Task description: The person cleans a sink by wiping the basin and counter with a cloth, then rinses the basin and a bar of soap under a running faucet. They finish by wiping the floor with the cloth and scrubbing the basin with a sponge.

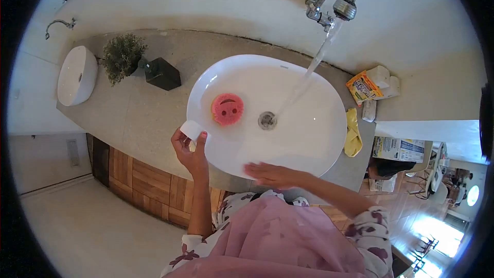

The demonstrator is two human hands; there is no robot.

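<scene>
My left hand (191, 153) is closed on a white sponge (191, 129), a small block held at the left rim of the white sink (267, 167). Over the sink's near rim, my right hand (275, 175) is stretched out flat with nothing in it; its fingertips are blurred by motion. A round pink sponge (227, 109) with a smiling face lies inside the basin on the left. Water (320, 54) runs from the chrome faucet (345, 5) toward the drain (267, 120).
Left of the sink stand a dark green bottle (162, 73) and a potted plant (122, 56). Farther left is a second white basin (77, 75). On the right are a yellow cloth (353, 133), an orange package (364, 87) and white rolls or blocks (380, 76).
</scene>
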